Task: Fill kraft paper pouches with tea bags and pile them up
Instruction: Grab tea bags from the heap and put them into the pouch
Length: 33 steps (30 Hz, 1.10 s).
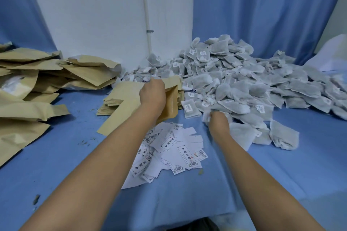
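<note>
You hold one kraft paper pouch (170,102) in your left hand (152,94), in the middle of the frame. Your fingers are curled round its top edge. The pouch looks tipped so its mouth faces right, toward the tea bags, so I think you mean to drop bags straight in. It is brown, stiff and smooth, with a darker inside. Your right hand (218,120) is just to the right, dug into the near edge of the tea bag heap (244,80). Those fingers are tucked under and hidden in the bags, so I cannot tell if they have caught one yet. The tea bags are soft, puffy, grey-white squares with little tags, and they spill across the right side of the frame. Under your left hand lies a flat stack of empty pouches (110,104), close by for the next grab. Fat, crinkly filled pouches (33,82) are piled at the left. White paper labels (174,146) with black writing lie scattered between your arms. All of it rests on a blue cloth (281,174).
</note>
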{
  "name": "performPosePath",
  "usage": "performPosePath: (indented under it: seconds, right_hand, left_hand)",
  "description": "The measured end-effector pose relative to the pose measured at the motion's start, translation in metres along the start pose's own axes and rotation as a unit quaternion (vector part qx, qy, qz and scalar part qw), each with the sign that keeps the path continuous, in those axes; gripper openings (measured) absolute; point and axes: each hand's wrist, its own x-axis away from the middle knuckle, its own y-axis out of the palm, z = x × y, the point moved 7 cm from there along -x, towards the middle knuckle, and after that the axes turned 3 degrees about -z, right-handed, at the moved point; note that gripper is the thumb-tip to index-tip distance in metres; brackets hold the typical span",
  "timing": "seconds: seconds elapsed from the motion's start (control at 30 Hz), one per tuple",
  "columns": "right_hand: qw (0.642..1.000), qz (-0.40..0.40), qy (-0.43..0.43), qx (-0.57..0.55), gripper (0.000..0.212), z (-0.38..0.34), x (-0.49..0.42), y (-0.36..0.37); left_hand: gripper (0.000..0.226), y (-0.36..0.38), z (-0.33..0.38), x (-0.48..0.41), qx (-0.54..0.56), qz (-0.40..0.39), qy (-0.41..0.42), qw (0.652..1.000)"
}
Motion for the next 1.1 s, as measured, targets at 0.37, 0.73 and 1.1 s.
performPosePath:
  seconds: [0.37, 0.73, 1.1]
  right_hand:
    - [0.994, -0.106, -0.009, 0.014, 0.057, -0.044, -0.074, 0.041]
    - [0.994, 0.077, -0.004, -0.079, 0.03, -0.031, -0.098, 0.033]
    - [0.397, -0.131, 0.068, -0.906, 0.025, -0.115, -0.031, 0.002]
  left_hand:
    - [0.019, 0.026, -0.014, -0.033, 0.113, -0.034, -0.042, 0.992]
    - [0.029, 0.046, -0.035, -0.048, 0.13, -0.012, -0.042, 0.99]
    - [0.032, 0.047, -0.028, -0.053, 0.197, 0.003, -0.069, 0.978]
